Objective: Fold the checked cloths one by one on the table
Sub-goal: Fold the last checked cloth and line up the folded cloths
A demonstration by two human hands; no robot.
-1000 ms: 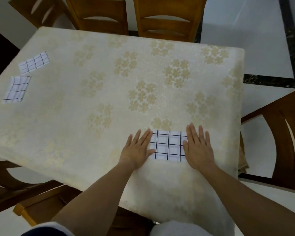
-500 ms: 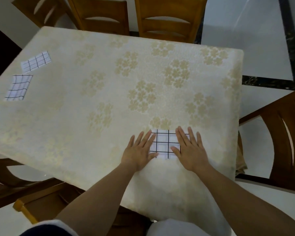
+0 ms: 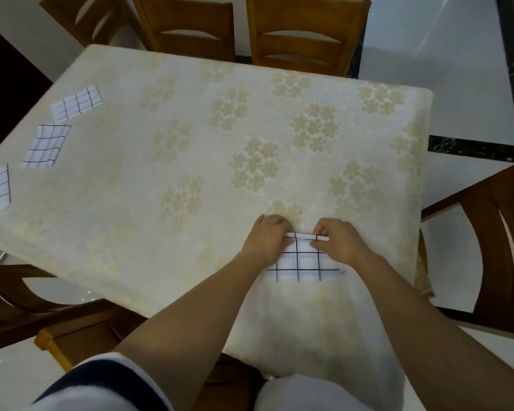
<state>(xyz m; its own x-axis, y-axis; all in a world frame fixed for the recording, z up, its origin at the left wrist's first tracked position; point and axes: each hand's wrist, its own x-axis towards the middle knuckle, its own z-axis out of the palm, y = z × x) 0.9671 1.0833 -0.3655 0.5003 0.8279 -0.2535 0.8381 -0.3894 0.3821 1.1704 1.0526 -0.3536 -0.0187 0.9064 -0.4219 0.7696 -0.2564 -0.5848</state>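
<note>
**Both hands taking up the far edge of one cloth**

The person is working at the near right part of the table (image 3: pixel 190 149), where a small checked cloth (image 3: pixel 304 264) is lying close to the edge. The left hand (image 3: pixel 267 237) and the right hand (image 3: pixel 339 241) are both pinching its far edge with curled fingers, raising that edge slightly off the tablecloth while the near part is lying flat. It seems a fold toward the body is being started (the cloth already looks compact, so this is probably a late fold). Three other checked cloths (image 3: pixel 46 145) are sitting along the left side, well apart from the hands, looking small and squared, likely finished, though I cannot be sure.
</note>
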